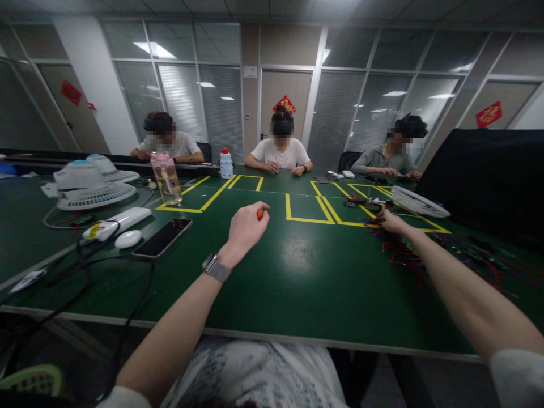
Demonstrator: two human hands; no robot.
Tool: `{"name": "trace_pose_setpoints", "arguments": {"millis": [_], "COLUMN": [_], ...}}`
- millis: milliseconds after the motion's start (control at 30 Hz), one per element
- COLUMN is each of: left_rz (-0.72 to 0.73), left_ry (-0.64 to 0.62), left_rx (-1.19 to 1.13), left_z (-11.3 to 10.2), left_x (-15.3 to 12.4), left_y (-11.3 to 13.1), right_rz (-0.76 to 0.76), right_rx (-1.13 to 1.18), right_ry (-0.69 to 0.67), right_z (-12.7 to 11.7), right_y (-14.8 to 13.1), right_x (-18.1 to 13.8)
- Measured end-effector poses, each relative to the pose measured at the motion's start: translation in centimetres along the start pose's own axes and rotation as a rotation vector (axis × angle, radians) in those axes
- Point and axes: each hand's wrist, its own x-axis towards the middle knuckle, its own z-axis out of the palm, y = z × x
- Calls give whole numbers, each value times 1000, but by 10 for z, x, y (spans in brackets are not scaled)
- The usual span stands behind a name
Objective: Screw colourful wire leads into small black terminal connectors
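Note:
Over the middle of the green table, my left hand (249, 228) is closed around a small orange-and-black object (260, 214); most of it is hidden in the fist, so its kind does not show. My right hand (393, 221) reaches far to the right, its fingers closed at the near edge of a yellow tape outline. Something small and brownish shows at those fingertips, too small to name. Just below that hand lies a tangle of red and dark wires (399, 252) with small green boards among them. Dark small parts (351, 204) lie left of the fingertips.
A white fan (420, 202) and a large black screen (488, 187) stand at right. At left are a pink-lidded bottle (168, 181), a phone (165, 238), a white case (128, 239), fans (96, 192) and black cables (85, 263). Several people sit across the table (297, 306).

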Motion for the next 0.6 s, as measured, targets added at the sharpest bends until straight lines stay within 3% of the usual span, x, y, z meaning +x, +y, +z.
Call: {"name": "trace_pose_setpoints", "arguments": {"millis": [200, 433, 600], "left_rz": [7, 5, 16], "left_ry": [4, -6, -9], "left_rx": [5, 3, -10], "left_z": [1, 0, 1], "left_x": [0, -1, -1], "left_y": [0, 0, -1], "right_rz": [24, 47, 11], "right_rx": [-261, -365, -343], "right_ry": [-163, -200, -151], "right_z": [10, 25, 32], "right_y": [4, 8, 5], "right_x": [13, 30, 42]}}
